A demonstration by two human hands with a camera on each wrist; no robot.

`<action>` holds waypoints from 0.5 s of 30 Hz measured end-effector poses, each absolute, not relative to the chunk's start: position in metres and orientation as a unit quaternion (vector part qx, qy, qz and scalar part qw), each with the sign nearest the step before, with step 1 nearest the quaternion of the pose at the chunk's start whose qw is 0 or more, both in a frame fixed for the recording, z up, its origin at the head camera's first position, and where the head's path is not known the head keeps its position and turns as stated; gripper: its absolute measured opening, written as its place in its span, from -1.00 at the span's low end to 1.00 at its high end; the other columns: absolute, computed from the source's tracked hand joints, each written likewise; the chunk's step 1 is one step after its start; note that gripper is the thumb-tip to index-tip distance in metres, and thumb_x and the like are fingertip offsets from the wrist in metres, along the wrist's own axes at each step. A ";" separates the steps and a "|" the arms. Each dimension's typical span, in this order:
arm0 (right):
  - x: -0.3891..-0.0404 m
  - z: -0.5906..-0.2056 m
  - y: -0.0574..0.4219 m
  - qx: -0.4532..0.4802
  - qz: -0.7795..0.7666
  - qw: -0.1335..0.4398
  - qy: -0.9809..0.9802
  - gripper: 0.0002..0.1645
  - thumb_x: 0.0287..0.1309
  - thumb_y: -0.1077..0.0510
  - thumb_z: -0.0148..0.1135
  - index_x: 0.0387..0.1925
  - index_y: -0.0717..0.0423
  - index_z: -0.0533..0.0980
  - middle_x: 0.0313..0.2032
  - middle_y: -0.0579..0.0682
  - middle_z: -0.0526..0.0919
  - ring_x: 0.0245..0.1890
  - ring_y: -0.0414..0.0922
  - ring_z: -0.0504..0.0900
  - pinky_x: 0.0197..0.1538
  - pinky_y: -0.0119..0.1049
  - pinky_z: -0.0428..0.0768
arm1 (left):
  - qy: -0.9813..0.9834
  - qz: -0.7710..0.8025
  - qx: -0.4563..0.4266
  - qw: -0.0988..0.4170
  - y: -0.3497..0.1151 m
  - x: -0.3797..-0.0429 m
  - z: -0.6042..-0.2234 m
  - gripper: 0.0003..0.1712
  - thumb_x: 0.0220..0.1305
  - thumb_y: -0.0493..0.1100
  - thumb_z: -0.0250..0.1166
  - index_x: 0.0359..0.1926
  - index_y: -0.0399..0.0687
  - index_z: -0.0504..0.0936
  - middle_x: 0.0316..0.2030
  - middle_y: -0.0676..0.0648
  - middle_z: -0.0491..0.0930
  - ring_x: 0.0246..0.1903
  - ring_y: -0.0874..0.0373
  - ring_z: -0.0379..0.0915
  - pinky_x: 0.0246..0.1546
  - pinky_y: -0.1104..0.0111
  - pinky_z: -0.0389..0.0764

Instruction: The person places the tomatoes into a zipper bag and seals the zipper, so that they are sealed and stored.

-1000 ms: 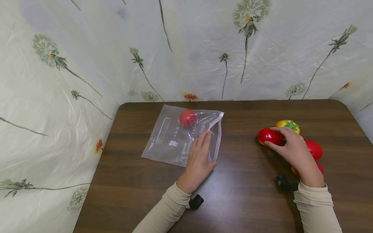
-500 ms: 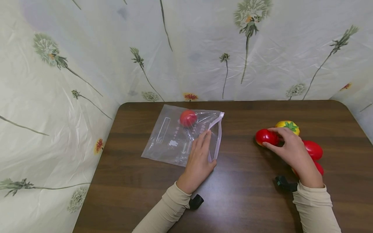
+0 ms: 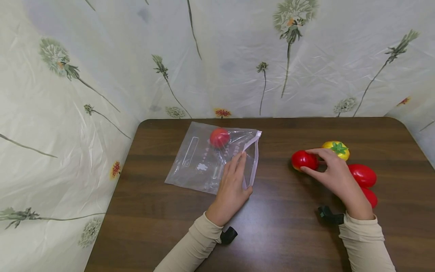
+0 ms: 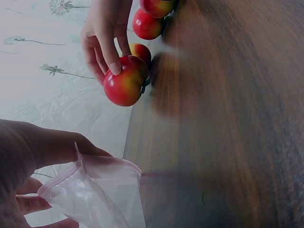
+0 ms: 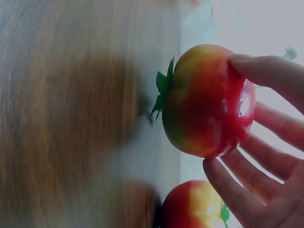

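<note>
Wood-grain table [image 3: 272, 238]: one tomato [image 3: 219, 138] already inside clear zip bag [image 3: 207, 160]; left hand [image 3: 231, 189], fingers straight, touching its mouth. Right hand [image 3: 331, 173] grips second tomato [image 3: 303, 161] above wood; three loose tomatoes [image 3: 363, 175] lie unbagged.

Fruit [image 3: 219, 138] in bag [image 3: 200, 178] (on table [image 3: 142, 226])

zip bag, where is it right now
In the head view, the zip bag lies on the table's left half, with the left hand at its open end and a red fruit inside.
</note>
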State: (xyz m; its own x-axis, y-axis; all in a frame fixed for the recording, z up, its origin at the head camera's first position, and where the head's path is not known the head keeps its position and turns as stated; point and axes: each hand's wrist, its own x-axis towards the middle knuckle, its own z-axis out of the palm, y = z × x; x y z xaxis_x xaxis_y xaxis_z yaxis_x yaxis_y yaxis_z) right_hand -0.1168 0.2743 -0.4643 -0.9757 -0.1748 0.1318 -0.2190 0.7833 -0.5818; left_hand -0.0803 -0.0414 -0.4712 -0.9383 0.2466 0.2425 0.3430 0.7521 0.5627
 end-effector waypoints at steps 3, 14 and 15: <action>-0.118 -0.463 0.271 0.111 0.317 0.036 -0.941 -0.29 0.08 0.04 0.58 0.22 0.18 0.53 0.14 0.27 0.61 0.00 0.21 0.65 -0.09 -0.70 0.44 | -0.933 -0.314 -0.157 0.079 -0.042 -0.080 -0.470 0.25 -0.09 -0.27 0.65 0.59 -0.17 0.16 0.52 -0.11 0.25 0.39 -0.11 0.30 0.37 0.09 0.48; -0.119 -0.463 0.259 0.137 0.352 0.040 -0.925 -0.32 0.06 0.10 0.59 0.20 0.16 0.55 0.12 0.20 0.63 -0.02 0.08 0.62 -0.06 -0.85 0.37 | -0.935 -0.307 -0.157 0.081 -0.044 -0.081 -0.469 0.24 -0.08 -0.25 0.66 0.59 -0.17 0.17 0.51 -0.11 0.26 0.38 -0.10 0.31 0.36 0.11 0.49; -0.119 -0.463 0.258 0.138 0.354 0.041 -0.924 -0.32 0.05 0.10 0.59 0.20 0.16 0.55 0.13 0.20 0.63 -0.01 0.07 0.61 -0.05 -0.85 0.38 | -0.935 -0.306 -0.157 0.081 -0.044 -0.082 -0.470 0.24 -0.09 -0.24 0.66 0.58 -0.17 0.18 0.51 -0.10 0.27 0.37 -0.11 0.32 0.36 0.11 0.49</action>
